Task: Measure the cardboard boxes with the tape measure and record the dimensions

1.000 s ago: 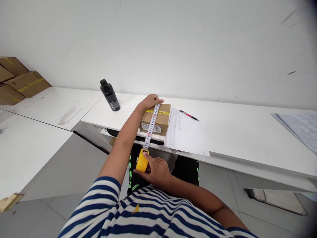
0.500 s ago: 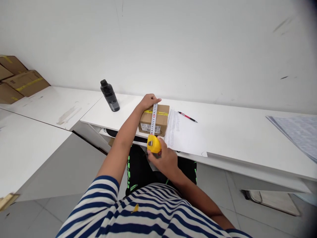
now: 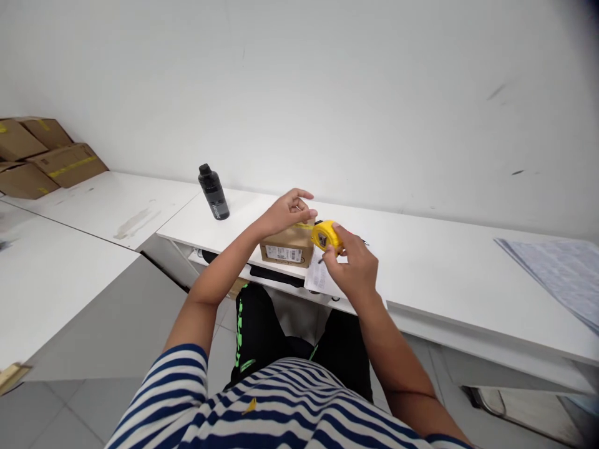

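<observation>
My right hand (image 3: 352, 265) grips a yellow tape measure (image 3: 326, 236) just above the right end of a small cardboard box (image 3: 286, 245) on the white desk (image 3: 435, 262). The tape is nearly all wound in. My left hand (image 3: 286, 211) hovers over the top of the box, thumb and fingers pinched at the tape's tip beside the yellow case. A printed label shows on the box's front face. A white sheet of paper (image 3: 318, 277) lies under my right hand, partly hidden.
A black bottle (image 3: 214, 193) stands on the desk left of the box. Cardboard boxes (image 3: 42, 156) are stacked at far left on another white table (image 3: 93, 199). Printed sheets (image 3: 556, 268) lie at the desk's right end. A pen tip (image 3: 364, 241) shows behind my right hand.
The tape has wound back into the case. My right hand rose from below the desk edge up to the box's right end. My left hand lifted off the box's far edge.
</observation>
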`<action>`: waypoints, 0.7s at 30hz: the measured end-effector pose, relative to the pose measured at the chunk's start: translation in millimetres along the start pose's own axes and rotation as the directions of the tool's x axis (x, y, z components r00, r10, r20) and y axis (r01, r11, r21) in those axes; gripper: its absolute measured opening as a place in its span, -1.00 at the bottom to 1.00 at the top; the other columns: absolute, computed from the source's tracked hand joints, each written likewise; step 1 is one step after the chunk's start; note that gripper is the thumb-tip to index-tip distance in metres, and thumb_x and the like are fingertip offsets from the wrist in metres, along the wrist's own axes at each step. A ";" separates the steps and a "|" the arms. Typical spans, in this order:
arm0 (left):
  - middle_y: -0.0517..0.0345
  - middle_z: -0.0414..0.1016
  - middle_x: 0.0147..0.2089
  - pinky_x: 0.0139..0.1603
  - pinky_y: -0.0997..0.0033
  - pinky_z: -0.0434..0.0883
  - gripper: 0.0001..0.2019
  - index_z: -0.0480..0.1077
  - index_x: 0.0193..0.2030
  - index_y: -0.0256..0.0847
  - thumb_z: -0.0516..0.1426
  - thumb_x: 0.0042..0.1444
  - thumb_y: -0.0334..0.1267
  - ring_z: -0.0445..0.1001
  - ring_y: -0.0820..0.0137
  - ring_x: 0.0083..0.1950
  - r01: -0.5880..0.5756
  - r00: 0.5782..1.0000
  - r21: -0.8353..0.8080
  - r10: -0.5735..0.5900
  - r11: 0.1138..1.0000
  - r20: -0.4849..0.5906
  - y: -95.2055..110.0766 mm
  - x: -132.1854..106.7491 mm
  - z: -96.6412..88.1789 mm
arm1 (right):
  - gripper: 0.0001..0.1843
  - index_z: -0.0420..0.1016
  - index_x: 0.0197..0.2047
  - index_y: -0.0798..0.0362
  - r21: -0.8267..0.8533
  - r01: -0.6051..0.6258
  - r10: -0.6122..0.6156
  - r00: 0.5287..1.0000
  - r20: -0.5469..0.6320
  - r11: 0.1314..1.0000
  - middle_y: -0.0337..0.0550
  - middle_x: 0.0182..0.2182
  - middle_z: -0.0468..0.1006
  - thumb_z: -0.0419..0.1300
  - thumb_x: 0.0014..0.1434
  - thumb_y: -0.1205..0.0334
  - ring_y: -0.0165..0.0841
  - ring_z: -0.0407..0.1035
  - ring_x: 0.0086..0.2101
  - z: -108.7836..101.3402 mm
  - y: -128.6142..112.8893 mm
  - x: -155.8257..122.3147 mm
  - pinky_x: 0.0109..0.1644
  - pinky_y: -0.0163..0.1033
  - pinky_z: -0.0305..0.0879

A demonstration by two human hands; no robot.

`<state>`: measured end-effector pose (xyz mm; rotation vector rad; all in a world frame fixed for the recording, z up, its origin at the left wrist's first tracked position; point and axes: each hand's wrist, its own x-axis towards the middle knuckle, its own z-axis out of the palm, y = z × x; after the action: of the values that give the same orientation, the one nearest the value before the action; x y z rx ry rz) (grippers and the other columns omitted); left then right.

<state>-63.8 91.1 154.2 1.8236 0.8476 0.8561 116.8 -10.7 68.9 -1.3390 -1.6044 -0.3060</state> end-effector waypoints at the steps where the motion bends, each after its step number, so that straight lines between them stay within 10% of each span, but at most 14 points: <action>1: 0.08 0.55 -0.16 -0.07 0.39 0.42 -0.49 0.36 0.08 -0.17 0.26 0.13 0.11 0.56 0.39 -0.14 0.012 0.999 0.028 -0.014 1.000 0.043 4.1 -7.5 2.3 | -0.53 0.46 0.20 0.04 0.041 0.026 -0.026 1.000 -0.008 0.999 -0.02 -0.12 0.66 0.08 0.24 0.21 -0.30 0.54 -0.29 -0.6 3.8 4.6 -0.22 -0.21 0.54; 10: 0.10 0.52 -0.29 -0.33 0.39 0.36 -0.38 0.41 -0.16 -0.21 0.16 0.05 0.40 0.46 0.43 -0.36 0.239 0.948 0.116 -0.257 0.964 0.189 5.0 -38.3 8.1 | -0.46 0.22 0.30 -0.03 0.363 0.271 -0.266 0.962 -0.064 0.891 0.09 0.06 0.51 0.02 0.26 0.27 -0.10 0.46 0.06 16.8 28.4 14.3 -0.01 0.07 0.53; 16: 0.21 0.39 -0.37 -0.42 0.46 0.20 -0.42 0.39 -0.17 -0.19 0.33 -0.07 0.28 0.31 0.52 -0.41 0.153 0.988 0.026 -0.153 0.988 -0.008 -0.7 -30.1 8.3 | -0.39 0.15 0.34 0.01 0.368 0.335 -0.381 0.923 0.057 0.867 0.11 0.03 0.46 0.09 0.23 0.24 -0.08 0.40 0.04 28.8 22.5 19.8 0.09 0.19 0.44; 21: 0.24 0.35 -0.40 -0.45 0.47 0.14 -0.53 0.42 -0.24 -0.21 0.37 -0.05 0.13 0.23 0.57 -0.45 0.164 0.980 0.004 -0.162 0.987 -0.114 -18.5 -24.9 -28.7 | -0.49 0.36 0.25 0.03 0.388 0.278 -0.369 0.911 0.183 0.879 0.12 0.08 0.51 0.11 0.23 0.25 -0.13 0.42 0.05 21.3 46.1 35.8 0.05 0.07 0.47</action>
<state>-104.1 89.4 141.9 1.7029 1.0620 0.8563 148.6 42.7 69.5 -0.8503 -1.9955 -0.0380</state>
